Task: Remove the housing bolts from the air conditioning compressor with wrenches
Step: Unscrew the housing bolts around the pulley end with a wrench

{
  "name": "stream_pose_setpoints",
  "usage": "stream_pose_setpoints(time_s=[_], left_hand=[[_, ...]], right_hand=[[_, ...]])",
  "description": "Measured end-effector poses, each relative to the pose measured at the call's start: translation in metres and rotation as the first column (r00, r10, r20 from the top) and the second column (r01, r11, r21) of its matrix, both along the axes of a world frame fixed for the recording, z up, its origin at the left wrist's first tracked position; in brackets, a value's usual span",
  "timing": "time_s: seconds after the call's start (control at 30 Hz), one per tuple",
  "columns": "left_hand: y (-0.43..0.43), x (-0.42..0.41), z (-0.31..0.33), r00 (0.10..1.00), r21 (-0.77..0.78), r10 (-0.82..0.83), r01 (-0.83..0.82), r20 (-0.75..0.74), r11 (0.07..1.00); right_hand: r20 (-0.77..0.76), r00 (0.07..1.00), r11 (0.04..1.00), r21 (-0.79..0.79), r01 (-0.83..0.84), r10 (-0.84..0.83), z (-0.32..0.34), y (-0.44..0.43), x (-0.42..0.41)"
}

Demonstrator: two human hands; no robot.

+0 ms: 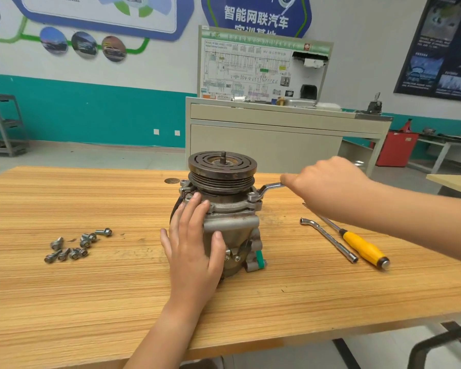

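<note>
Flat left hand braced the grey metal compressor. Right hand gripped the cranked steel wrench, loosening a bolt, I judged; steady pull next.

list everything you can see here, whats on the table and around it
compressor: 1, grey with dark pulley, upright mid-table
ring wrench: 1, silver, on a bolt at the compressor's upper right flange
loose bolts: about eight, silver, clustered table left
L-shaped socket wrench: 1, silver, table right
screwdriver: 1, yellow handle, beside the socket wrench
table: 1, light wood, foreground
training bench: 1, beige, behind the table
left hand: 1, pressed on the compressor's side
right hand: 1, grips the ring wrench handle
</note>
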State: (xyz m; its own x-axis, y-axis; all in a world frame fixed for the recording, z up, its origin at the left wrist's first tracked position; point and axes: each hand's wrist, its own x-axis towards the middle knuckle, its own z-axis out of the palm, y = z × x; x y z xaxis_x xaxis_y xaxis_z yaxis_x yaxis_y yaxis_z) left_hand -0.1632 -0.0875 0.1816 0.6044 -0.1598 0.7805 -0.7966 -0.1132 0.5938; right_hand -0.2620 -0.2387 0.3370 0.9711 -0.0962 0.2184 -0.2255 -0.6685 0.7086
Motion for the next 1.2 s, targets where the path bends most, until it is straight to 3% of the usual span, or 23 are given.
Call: stream_pose_setpoints(time_s=[0.13, 0.23, 0.3, 0.37, 0.43, 0.47, 0.53, 0.6, 0.67, 0.97, 1.07, 1.2], left_hand=[[0.001, 0.002, 0.0, 1.0, 0.007, 0.004, -0.004, 0.009, 1.0], [0.001, 0.002, 0.0, 1.0, 0.023, 0.01, -0.011, 0.022, 1.0], [0.002, 0.002, 0.0, 1.0, 0.029, 0.011, -0.012, 0.023, 1.0], [0.001, 0.003, 0.0, 1.0, 0.027, 0.011, -0.011, 0.022, 1.0], [0.0, 0.003, 0.0, 1.0, 0.016, 0.008, -0.008, 0.014, 1.0], [-0.001, 0.002, 0.0, 1.0, 0.009, 0.006, -0.007, 0.014, 1.0], [-0.001, 0.002, 0.0, 1.0, 0.0, 0.007, -0.007, 0.021, 1.0], [-0.001, 0.002, 0.0, 1.0, 0.004, 0.01, -0.01, 0.016, 1.0], [-0.001, 0.002, 0.0, 1.0, 0.004, 0.01, -0.01, 0.008, 1.0], [0.0, 0.0, 0.001, 1.0, 0.003, 0.012, -0.012, 0.01, 1.0], [0.0, -0.001, 0.001, 1.0, 0.0, 0.013, -0.013, 0.005, 1.0], [0.0, 0.0, 0.0, 1.0, -0.015, 0.006, -0.006, 0.004, 1.0]], right_hand=[[0.121, 0.98, 0.978, 0.12, -0.173, 0.159, -0.023, -0.025, 0.03], [0.309, 0.903, 0.9, 0.224, -0.374, 0.298, -0.037, -0.027, 0.049], [0.408, 0.868, 0.856, 0.301, -0.42, 0.282, -0.039, -0.021, 0.05], [0.597, 0.789, 0.726, 0.479, -0.494, 0.143, -0.033, -0.014, 0.037], [0.754, 0.651, 0.588, 0.487, -0.645, 0.089, -0.029, -0.004, 0.014], [0.765, 0.627, 0.611, 0.427, -0.667, 0.149, -0.029, 0.005, -0.001], [0.669, 0.691, 0.745, 0.307, -0.593, 0.274, -0.032, 0.019, -0.026], [0.508, 0.846, 0.867, 0.337, -0.367, 0.16, -0.032, 0.025, -0.039], [0.408, 0.913, 0.927, 0.348, -0.14, -0.015, -0.033, 0.023, -0.041], [0.107, 0.979, 0.955, 0.263, 0.139, -0.172, -0.021, 0.055, -0.028], [0.023, 0.989, 0.966, 0.219, 0.137, -0.146, -0.018, 0.071, -0.022], [0.037, 0.995, 0.983, 0.162, 0.084, -0.091, -0.024, 0.063, -0.026]])
